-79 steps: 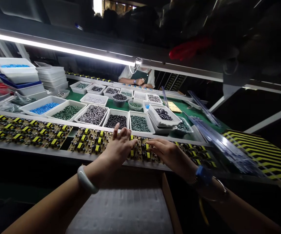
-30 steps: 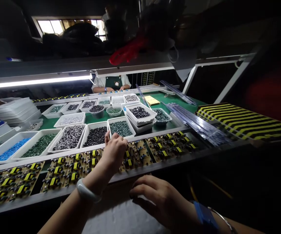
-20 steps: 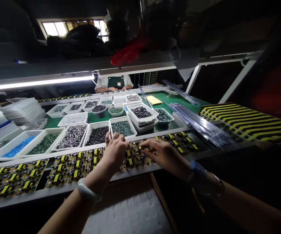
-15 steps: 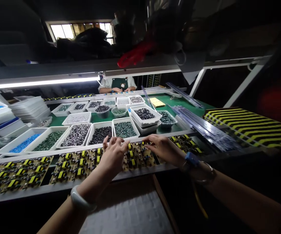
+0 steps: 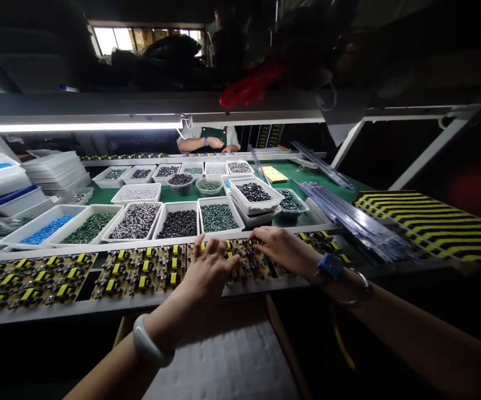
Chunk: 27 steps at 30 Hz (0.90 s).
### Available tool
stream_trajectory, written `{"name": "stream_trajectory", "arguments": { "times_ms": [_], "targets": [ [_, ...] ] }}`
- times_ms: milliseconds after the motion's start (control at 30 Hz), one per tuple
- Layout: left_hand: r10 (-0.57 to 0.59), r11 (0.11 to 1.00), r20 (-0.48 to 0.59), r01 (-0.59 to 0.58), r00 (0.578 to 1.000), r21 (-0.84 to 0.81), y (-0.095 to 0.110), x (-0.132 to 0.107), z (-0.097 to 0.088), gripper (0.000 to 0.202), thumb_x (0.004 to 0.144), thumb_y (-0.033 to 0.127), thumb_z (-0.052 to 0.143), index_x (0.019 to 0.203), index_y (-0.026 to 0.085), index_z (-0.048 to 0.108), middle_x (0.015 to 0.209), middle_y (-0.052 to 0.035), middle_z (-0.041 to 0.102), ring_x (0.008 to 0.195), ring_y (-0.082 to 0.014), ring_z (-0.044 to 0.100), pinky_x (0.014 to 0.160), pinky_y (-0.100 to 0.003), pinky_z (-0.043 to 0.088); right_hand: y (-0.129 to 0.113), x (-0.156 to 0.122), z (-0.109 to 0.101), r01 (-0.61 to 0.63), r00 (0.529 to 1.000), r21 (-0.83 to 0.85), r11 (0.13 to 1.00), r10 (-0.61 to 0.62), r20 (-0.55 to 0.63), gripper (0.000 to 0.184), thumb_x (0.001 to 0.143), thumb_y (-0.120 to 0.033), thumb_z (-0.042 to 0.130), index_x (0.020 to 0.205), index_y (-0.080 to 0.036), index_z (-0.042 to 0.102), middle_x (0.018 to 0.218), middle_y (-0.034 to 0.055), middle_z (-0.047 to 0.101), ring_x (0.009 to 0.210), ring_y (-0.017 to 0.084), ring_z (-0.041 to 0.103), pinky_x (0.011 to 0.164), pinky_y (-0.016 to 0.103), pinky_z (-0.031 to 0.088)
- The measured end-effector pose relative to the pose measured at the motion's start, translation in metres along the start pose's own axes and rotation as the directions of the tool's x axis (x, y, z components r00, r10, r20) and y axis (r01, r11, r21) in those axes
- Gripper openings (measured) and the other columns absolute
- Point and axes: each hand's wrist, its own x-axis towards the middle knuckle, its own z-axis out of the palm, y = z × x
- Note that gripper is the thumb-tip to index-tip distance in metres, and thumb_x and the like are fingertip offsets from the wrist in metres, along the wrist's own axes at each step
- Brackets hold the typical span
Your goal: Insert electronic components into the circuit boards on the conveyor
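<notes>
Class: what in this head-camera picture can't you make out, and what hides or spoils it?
In the head view:
Right hand: whether it pinches a part; its own fingers hide that.
Circuit board: components beneath the left hand, which covers them.
Lower white tray: its contents, under the upper tray.
Co-worker: head, behind the shelf beam.
Cardboard box: near end, cut off by the bottom edge.
Far-right red shape: too blurred to name.

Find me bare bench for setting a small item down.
Green bench top shows just left of the tray of pale parts, short of the stacked trays; also between the two bundles of clear tubes. Crowded: front row of trays, and circuit boards around the left hand and right hand.
</notes>
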Motion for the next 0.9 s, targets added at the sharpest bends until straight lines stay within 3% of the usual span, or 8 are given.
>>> {"name": "stream_trajectory", "arguments": {
  "times_ms": [133,300,500,633,767,900],
  "targets": [
    [-0.009,1.000,0.018,0.009,1.000,0.008,0.003,0.004,0.002,0.059,0.089,0.006,0.047,0.145,0.023,0.055,0.139,-0.0166,0.059,0.135,-0.0325,0.047,0.120,-0.060,0.023,-0.001,0.004,-0.001,0.015,0.999,-0.023,1.000,-0.014,0.038,0.018,0.091,-0.007,0.063,0.105,-0.018,0.066,0.100,0.0061,0.074,0.093,0.022,0.072,0.083,0.031,0.054],
    [-0.035,0.999,0.034,0.035,0.999,0.013,0.007,0.013,0.000,0.050,0.092,0.006,0.043,0.139,0.015,0.060,0.142,-0.0203,0.059,0.139,-0.0329,0.045,0.123,-0.061,0.019,-0.001,0.003,-0.001,0.037,0.998,-0.042,0.998,-0.034,0.062,0.017,0.091,-0.002,0.061,0.099,-0.016,0.067,0.096,0.0062,0.073,0.090,0.021,0.071,0.081,0.029,0.054],
    [-0.083,0.997,0.024,0.083,0.996,-0.007,0.003,0.007,-0.009,0.055,0.089,0.007,0.049,0.141,0.021,0.059,0.141,-0.0163,0.060,0.137,-0.0314,0.048,0.121,-0.059,0.022,0.001,0.002,-0.001,0.092,0.995,-0.047,0.995,-0.090,0.041,0.021,0.093,-0.002,0.057,0.101,-0.017,0.071,0.101,0.0075,0.074,0.093,0.022,0.073,0.084,0.031,0.057],
    [-0.131,0.991,-0.037,0.131,0.991,-0.014,-0.011,-0.021,-0.032,0.066,0.083,0.000,0.049,0.144,0.024,0.056,0.143,-0.0138,0.059,0.137,-0.0305,0.047,0.121,-0.058,0.021,-0.008,-0.008,-0.004,0.145,0.989,-0.044,0.988,-0.146,-0.014,0.027,0.095,-0.005,0.054,0.110,-0.018,0.073,0.116,0.0110,0.073,0.105,0.025,0.071,0.093,0.037,0.057],
    [-0.195,0.980,-0.127,0.198,0.973,0.013,-0.029,-0.067,-0.053,0.067,0.082,-0.006,0.043,0.140,0.023,0.060,0.140,-0.0138,0.061,0.134,-0.0313,0.049,0.118,-0.059,0.024,-0.030,-0.031,-0.004,0.230,0.973,-0.033,0.973,-0.231,-0.023,0.030,0.096,-0.006,0.053,0.112,-0.021,0.073,0.107,0.0083,0.071,0.097,0.022,0.070,0.085,0.034,0.058],
    [-0.278,0.958,-0.158,0.286,0.947,0.030,-0.045,-0.120,-0.058,0.064,0.085,-0.002,0.042,0.140,0.028,0.058,0.140,-0.0112,0.062,0.132,-0.0308,0.051,0.116,-0.057,0.028,-0.043,-0.045,0.004,0.282,0.959,-0.075,0.956,-0.283,0.007,0.032,0.090,-0.005,0.055,0.108,-0.023,0.075,0.102,0.0077,0.068,0.091,0.022,0.067,0.078,0.034,0.058]
  ]
}}
